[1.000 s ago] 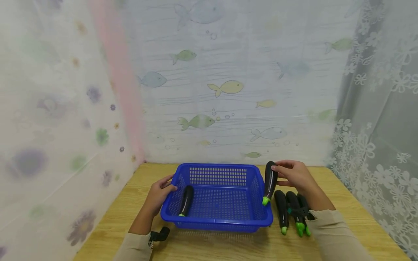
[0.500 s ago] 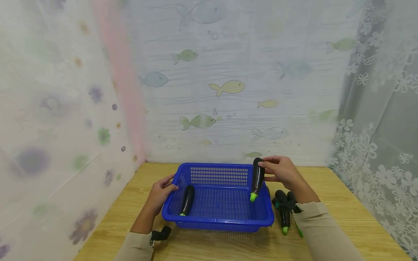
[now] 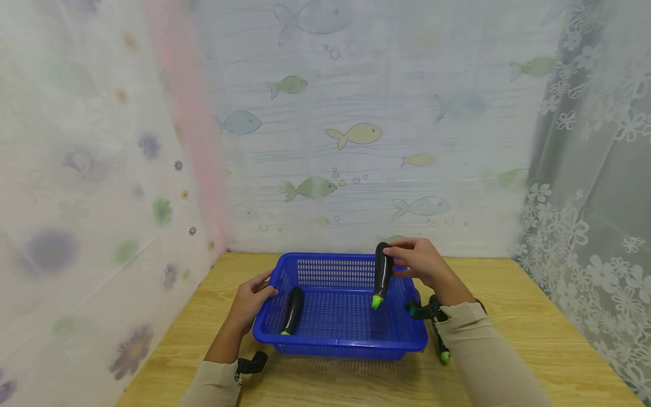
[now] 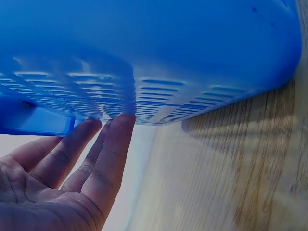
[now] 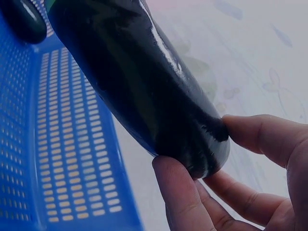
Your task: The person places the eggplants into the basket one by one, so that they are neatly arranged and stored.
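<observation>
**Eggplant pinched above basket, left hand on basket wall**

Landmark for all places: blue basket (image 3: 335,342), sitting on the wood-grain table (image 3: 315,390).

Right hand (image 3: 417,260): I read a firm narrow pinch, thumb and fingers at the blunt end of the held eggplant (image 3: 383,274). It hangs over the basket's right part, slightly tilted, green stem end down. I can't tell how high the stem sits above the basket floor.

Left hand (image 3: 252,297): holding the basket's left wall, thumb over the rim. On the left wrist cam I see fingertips against the slotted outside.

Second eggplant (image 3: 292,311) lies inside the basket, along the left wall, stem toward the front. Third eggplant (image 3: 441,341) is on the table just right of the basket, partly hidden by the right sleeve (image 3: 488,350); I can't count what else is under there.

Fish-print curtain (image 3: 300,152) stands behind the basket.
</observation>
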`<state>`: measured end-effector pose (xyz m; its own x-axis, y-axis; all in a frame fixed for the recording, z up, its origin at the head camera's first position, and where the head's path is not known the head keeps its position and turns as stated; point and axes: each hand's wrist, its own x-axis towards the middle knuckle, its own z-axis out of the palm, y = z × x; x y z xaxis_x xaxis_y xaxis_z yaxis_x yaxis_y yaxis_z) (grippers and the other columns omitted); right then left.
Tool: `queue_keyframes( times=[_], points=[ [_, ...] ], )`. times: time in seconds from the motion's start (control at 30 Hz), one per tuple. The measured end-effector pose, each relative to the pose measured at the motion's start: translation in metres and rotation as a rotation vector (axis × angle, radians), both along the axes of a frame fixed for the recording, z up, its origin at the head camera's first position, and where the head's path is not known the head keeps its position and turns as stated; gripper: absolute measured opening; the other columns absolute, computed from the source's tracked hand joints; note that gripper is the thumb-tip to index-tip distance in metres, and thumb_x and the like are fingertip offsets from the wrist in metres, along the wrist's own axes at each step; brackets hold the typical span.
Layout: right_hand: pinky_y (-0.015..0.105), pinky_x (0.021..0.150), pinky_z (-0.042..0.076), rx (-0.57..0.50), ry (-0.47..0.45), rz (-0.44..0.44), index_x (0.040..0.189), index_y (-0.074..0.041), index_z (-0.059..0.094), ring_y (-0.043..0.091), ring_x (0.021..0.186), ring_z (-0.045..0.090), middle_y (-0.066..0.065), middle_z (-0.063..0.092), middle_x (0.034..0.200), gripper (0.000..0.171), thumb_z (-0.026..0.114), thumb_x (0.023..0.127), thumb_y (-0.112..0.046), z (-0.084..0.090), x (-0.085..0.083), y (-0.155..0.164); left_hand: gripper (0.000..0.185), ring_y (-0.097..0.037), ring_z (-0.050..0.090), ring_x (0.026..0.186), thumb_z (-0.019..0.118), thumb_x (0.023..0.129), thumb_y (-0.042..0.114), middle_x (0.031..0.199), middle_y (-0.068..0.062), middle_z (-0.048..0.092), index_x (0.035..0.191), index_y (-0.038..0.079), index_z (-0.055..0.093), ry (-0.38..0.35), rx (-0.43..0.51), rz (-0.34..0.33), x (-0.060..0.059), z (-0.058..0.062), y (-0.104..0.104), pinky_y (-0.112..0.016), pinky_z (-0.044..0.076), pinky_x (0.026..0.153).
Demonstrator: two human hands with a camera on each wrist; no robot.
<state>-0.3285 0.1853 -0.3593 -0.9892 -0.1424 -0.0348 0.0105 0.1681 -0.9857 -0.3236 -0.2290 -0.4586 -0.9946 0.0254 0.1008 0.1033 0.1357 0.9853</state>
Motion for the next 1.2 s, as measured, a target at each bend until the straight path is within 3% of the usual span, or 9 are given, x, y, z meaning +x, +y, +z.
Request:
queue_keyframes(
  times=[0.23,0.7,0.9,1.2],
  points=[
    [0.045,0.087,0.062,-0.026,-0.005,-0.002,0.141,0.006,0.055,0.046,0.126,0.062,0.028,0.053,0.145,0.054,0.071,0.097,-0.021,-0.002,-0.007,-0.017,0.061,-0.031,0.073,0.108,0.068,0.091,0.007,0.138,-0.024,0.065,0.151,0.013,0.055,0.008,-0.002,0.007,-0.001,0.001,0.001,-0.04,0.063,0.082],
    [0.047,0.084,0.063,-0.075,-0.058,0.007,0.132,0.006,0.062,0.031,0.105,0.071,0.025,0.063,0.132,0.045,0.073,0.095,-0.017,-0.017,-0.024,-0.057,0.061,-0.033,0.071,0.112,0.068,0.092,0.009,0.138,-0.023,0.065,0.151,0.012,0.054,0.023,-0.02,-0.003,-0.004,-0.001,-0.002,-0.04,0.063,0.083],
    [0.055,0.092,0.059,-0.092,-0.103,0.008,0.129,0.004,0.065,0.028,0.098,0.072,0.022,0.067,0.123,0.043,0.075,0.092,-0.017,-0.026,-0.03,-0.077,0.061,-0.034,0.071,0.112,0.068,0.092,0.008,0.136,-0.024,0.066,0.151,0.011,0.054,0.025,-0.03,-0.003,-0.003,0.001,-0.003,-0.039,0.063,0.084],
    [0.05,0.088,0.062,-0.02,-0.118,0.026,0.126,0.002,0.068,0.03,0.099,0.073,0.021,0.067,0.123,0.039,0.076,0.092,-0.015,-0.049,-0.035,-0.092,0.064,-0.033,0.072,0.108,0.066,0.091,0.007,0.136,-0.026,0.065,0.153,0.008,0.05,0.018,-0.065,-0.052,-0.001,0.002,-0.001,-0.043,0.063,0.084]
  ],
)
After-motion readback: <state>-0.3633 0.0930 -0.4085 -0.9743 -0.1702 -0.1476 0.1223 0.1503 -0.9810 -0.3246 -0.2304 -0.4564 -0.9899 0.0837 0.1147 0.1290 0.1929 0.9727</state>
